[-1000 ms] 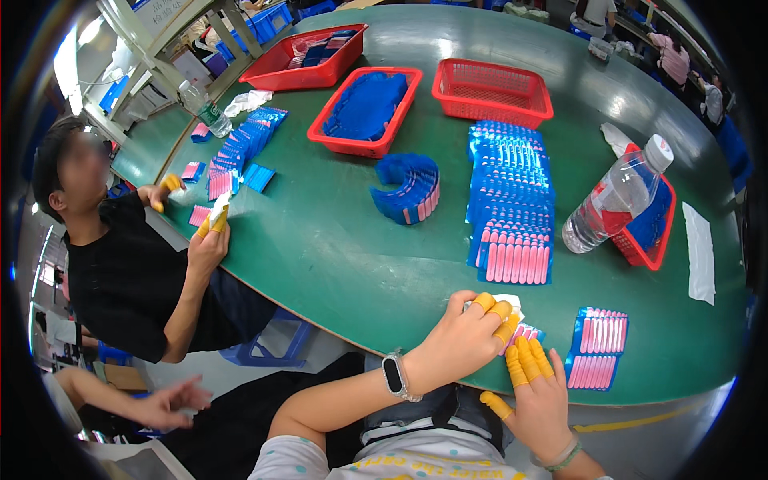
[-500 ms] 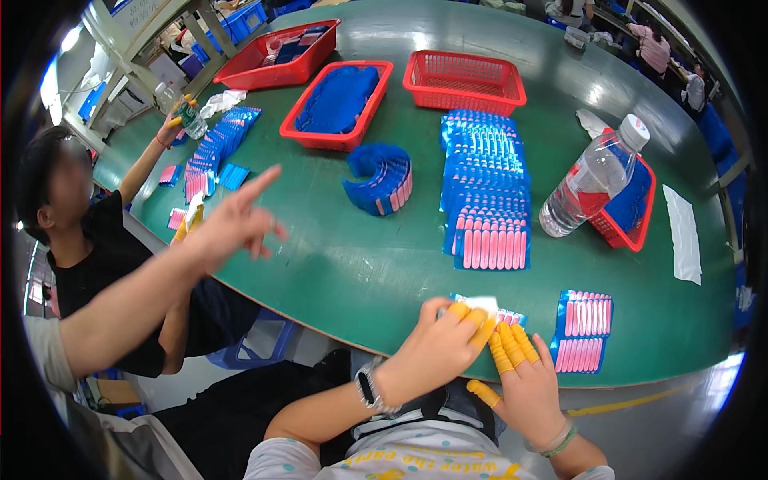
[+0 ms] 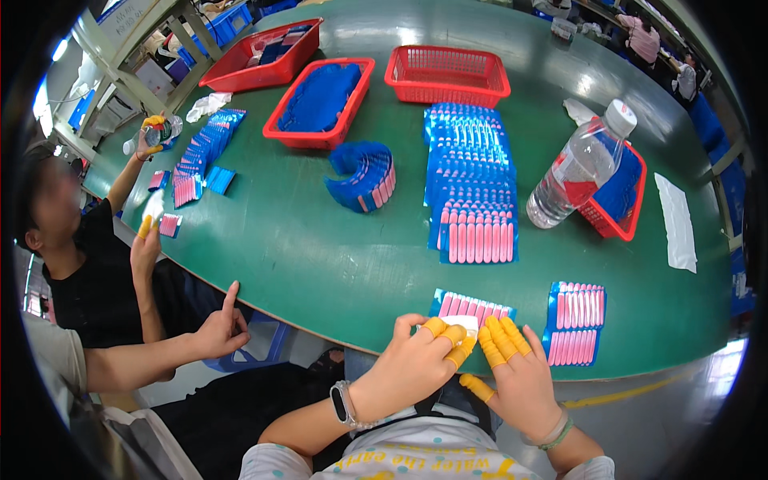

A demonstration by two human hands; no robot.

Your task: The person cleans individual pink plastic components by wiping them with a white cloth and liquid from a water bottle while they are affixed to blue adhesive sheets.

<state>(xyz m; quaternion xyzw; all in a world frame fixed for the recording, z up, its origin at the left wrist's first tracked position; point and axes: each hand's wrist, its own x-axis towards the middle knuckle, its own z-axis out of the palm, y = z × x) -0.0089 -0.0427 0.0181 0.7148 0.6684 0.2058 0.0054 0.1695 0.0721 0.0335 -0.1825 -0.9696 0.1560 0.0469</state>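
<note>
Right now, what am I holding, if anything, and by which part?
Your left hand holds a white wad, cloth or paper, by its near side; your right hand grips nothing visible.

This looks like a factory workshop: a long green surface (image 3: 296,256) carries red plastic baskets (image 3: 448,91) and repeated batches of matching blue-and-pink sheets (image 3: 472,192). A co-worker in black (image 3: 90,280) with yellow finger covers (image 3: 144,227) sits along its edge, and more people (image 3: 642,38) appear in the background, beyond it.
</note>
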